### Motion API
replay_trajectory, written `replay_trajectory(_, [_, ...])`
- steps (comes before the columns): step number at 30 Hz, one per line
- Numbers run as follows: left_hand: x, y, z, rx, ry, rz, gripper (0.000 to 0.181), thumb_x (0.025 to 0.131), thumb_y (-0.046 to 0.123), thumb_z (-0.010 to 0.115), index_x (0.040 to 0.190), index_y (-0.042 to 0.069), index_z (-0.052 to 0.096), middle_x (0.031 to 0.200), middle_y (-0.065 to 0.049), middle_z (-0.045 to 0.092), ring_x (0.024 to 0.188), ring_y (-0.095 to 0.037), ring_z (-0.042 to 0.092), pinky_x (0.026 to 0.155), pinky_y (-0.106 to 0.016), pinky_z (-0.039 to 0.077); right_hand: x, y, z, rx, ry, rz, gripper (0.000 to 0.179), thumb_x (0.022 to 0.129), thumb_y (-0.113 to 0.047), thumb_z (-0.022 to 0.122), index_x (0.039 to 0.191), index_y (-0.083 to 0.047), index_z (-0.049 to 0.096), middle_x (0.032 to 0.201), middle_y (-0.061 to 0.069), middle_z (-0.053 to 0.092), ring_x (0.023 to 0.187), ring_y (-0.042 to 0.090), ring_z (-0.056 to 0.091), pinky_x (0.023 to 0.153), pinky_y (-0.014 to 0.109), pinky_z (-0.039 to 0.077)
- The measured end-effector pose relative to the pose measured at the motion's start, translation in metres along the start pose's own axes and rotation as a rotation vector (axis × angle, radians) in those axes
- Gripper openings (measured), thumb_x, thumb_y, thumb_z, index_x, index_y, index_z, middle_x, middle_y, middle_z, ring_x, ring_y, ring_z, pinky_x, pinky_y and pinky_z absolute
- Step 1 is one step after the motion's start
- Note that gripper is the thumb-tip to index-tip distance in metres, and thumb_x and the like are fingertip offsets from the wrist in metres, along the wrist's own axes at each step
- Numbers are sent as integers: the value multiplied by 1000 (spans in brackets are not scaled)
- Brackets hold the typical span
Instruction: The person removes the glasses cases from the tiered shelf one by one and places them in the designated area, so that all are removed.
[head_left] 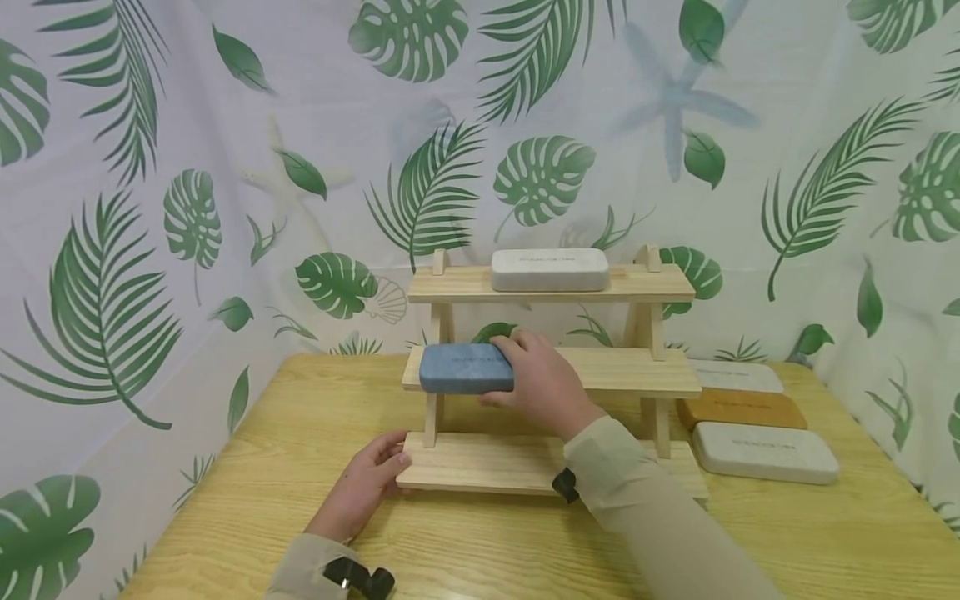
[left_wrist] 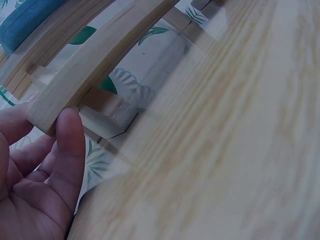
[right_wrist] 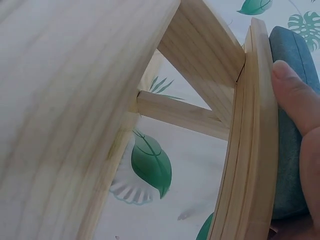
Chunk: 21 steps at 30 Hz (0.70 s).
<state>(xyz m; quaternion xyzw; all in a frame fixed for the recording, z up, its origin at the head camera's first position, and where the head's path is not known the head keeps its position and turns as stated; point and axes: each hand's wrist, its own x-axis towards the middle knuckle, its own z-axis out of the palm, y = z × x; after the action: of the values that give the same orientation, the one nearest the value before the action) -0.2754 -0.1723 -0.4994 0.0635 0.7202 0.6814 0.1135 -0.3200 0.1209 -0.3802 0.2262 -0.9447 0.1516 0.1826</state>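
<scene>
A three-tier wooden display stand [head_left: 480,462] stands on the table. My right hand [head_left: 543,383] grips the right end of a blue glasses case [head_left: 461,369] at the left part of the middle shelf. The right wrist view shows the thumb along the front of the case [right_wrist: 290,165], which lies against the shelf board [right_wrist: 257,150]. Down at the left, my left hand [head_left: 369,479] pinches the end of the bottom shelf; thumb and fingers close around that board [left_wrist: 75,85] in the left wrist view. On the top shelf sits a white glasses case [head_left: 550,270].
Right of the stand, three more cases lie flat on the wooden table [head_left: 255,500]: a white one [head_left: 735,377] at the back, an orange-brown one [head_left: 742,409], and a pale grey one [head_left: 765,452] in front. Leaf-printed cloth [head_left: 225,150] hangs behind and at the sides.
</scene>
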Motion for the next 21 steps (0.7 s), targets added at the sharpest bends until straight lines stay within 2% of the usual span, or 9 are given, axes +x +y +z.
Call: replay_trajectory(21, [1, 0, -1, 29, 2, 4, 60, 103, 29, 61, 153, 3, 40, 137, -18, 55, 109, -27, 61, 81, -40, 56, -11, 0, -4, -10, 4, -9, 92, 73, -61, 85, 145, -13, 55, 136, 14, 56, 119, 33, 55, 98, 47, 49])
